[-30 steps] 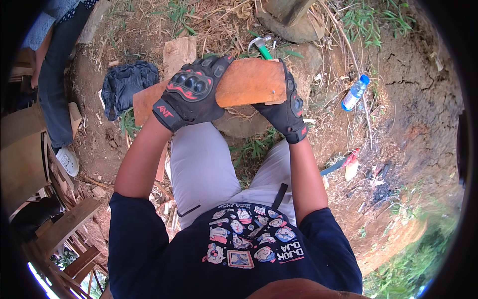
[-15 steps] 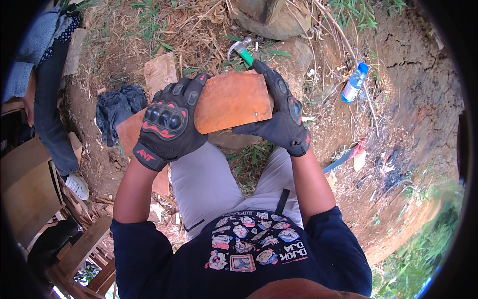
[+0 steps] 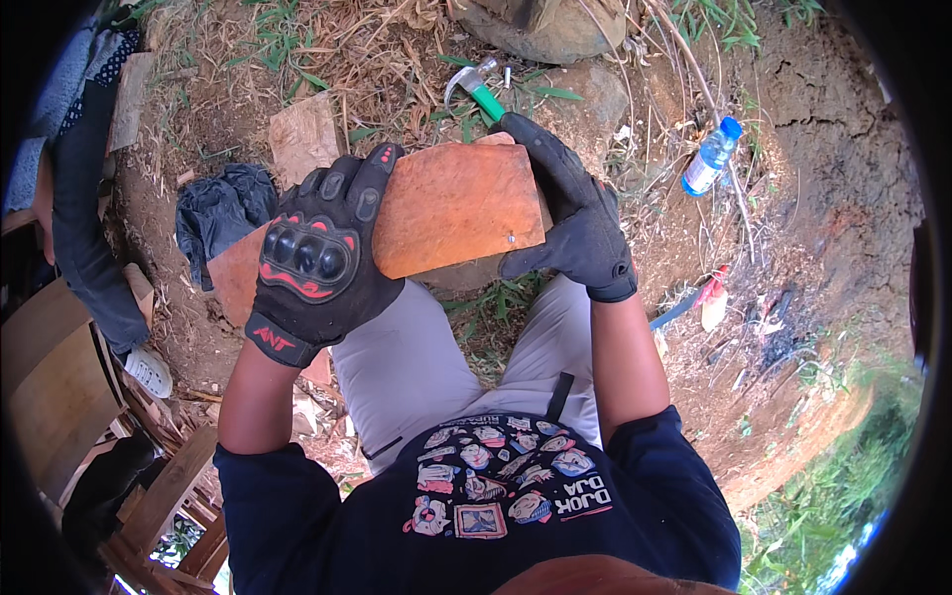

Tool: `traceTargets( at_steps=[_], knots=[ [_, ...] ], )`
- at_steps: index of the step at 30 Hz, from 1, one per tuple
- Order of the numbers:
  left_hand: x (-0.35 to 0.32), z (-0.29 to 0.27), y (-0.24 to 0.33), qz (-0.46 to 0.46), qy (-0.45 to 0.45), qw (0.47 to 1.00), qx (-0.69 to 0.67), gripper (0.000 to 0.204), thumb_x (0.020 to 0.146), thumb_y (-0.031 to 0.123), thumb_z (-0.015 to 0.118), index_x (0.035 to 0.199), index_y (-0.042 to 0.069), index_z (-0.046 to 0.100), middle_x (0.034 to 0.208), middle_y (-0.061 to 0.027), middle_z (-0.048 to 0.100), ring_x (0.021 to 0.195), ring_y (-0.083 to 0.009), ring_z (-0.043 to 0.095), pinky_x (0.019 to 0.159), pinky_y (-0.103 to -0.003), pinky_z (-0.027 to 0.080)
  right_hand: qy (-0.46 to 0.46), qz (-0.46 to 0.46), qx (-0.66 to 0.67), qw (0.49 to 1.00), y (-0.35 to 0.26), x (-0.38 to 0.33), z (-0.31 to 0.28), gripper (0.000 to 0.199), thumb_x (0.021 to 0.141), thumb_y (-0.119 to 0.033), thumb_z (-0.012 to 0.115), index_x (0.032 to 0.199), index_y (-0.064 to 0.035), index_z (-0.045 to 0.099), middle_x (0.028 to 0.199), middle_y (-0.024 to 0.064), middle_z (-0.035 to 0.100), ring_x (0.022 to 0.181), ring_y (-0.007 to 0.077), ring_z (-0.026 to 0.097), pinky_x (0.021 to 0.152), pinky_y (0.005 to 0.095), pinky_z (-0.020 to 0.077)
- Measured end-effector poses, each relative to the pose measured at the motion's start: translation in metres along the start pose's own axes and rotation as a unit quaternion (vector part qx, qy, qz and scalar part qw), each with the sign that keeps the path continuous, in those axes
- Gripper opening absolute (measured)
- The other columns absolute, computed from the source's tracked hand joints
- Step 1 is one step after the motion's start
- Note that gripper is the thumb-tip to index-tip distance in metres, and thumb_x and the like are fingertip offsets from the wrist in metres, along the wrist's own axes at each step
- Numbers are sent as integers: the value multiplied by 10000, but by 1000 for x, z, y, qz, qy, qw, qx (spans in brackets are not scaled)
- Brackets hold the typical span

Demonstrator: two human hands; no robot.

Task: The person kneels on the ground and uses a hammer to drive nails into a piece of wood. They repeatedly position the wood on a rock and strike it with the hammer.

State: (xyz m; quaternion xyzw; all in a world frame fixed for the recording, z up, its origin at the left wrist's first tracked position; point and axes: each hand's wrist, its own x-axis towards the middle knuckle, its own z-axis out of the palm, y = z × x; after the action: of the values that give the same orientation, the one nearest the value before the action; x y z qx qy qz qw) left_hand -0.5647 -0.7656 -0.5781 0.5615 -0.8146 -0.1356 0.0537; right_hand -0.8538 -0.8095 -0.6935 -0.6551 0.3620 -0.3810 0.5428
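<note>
Left hand (image 3: 315,260), in a black and red glove, has its grip clamped over the left end of the orange wooden board (image 3: 451,208), held above the knees. Right hand (image 3: 570,220), black glove, grips the board's right edge. Behind it on the ground lies a hammer (image 3: 474,84); farther right, a water bottle (image 3: 710,159).

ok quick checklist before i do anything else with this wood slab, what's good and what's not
1. Left hand gripping the wood slab: ok, gloved fingers wrap its left end.
2. Right hand supporting the far end: ok.
3. Both gloves on: ok.
4. Nail or screw head near the slab's lower right corner: not ok, close to the right palm.
5. Hammer within reach: ok, on the ground beyond the slab.
6. Slab's underside: cannot tell, hidden.
</note>
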Motion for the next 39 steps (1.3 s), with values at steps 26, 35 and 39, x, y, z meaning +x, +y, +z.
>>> traceTargets(
  at_steps=[26, 35, 39],
  knots=[
    [-7, 6, -5, 27, 45, 998, 25, 901, 791, 268, 843, 1626, 93, 552, 1385, -208, 669, 1177, -383, 682, 1030, -485, 544, 18, -6, -15, 1000, 0, -1, 0, 1373, 523, -282, 1132, 1678, -7, 442, 1623, 132, 573, 1506, 292, 550, 1275, 469, 428],
    [-5, 1, -10, 38, 33, 998, 34, 948, 788, 290, 854, 1657, 106, 524, 1394, -203, 694, 1225, -377, 689, 1094, -487, 539, 13, 17, -51, 998, -4, 0, -3, 1364, 530, -196, 1122, 1690, -19, 426, 1625, 129, 578, 1496, 292, 561, 1271, 467, 437],
    [-2, 3, -12, 46, 40, 998, 32, 975, 773, 289, 864, 1664, 100, 515, 1406, -206, 692, 1214, -377, 693, 1087, -490, 541, 8, 8, -63, 998, -2, -1, -5, 1340, 546, -187, 1117, 1686, -19, 432, 1628, 127, 576, 1499, 286, 558, 1272, 469, 436]
  ],
)
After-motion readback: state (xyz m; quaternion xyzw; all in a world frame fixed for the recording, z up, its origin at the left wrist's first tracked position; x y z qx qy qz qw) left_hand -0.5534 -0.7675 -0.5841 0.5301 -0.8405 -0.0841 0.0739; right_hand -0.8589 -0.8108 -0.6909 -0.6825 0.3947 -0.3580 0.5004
